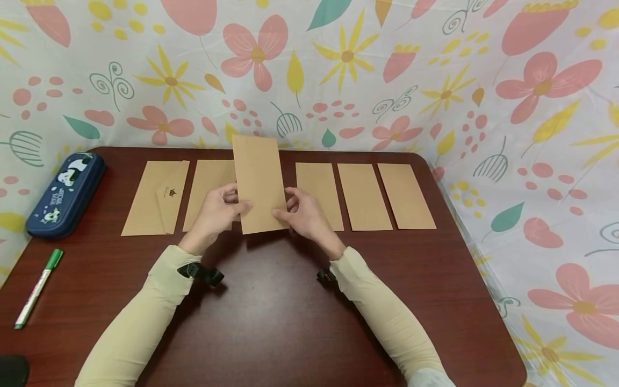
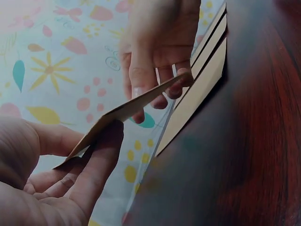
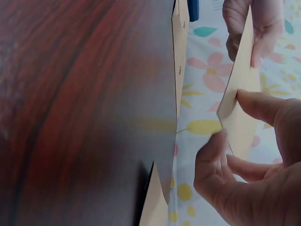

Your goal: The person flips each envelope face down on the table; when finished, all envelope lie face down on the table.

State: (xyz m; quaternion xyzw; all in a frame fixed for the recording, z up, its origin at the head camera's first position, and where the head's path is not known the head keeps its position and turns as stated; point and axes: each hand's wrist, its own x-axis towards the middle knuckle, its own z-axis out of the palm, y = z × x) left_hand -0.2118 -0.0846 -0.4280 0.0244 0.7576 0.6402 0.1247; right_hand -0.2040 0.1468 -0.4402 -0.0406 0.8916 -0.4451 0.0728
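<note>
A plain tan paper envelope [image 1: 260,177], a tall rectangle unmarked on the face seen from the head, was raised off the desk [image 1: 280,312] over its twelve o'clock side. Tilted, it pointed its top edge just short of twelve. The left grip [image 1: 217,212] pinched its edge at eight o'clock, the right grip [image 1: 308,216] at about four.

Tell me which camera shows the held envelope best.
The head view, because the held envelope shows nearly face-on. The left wrist view shows it almost edge-on; the right wrist view shows it narrow and slanted.
</note>
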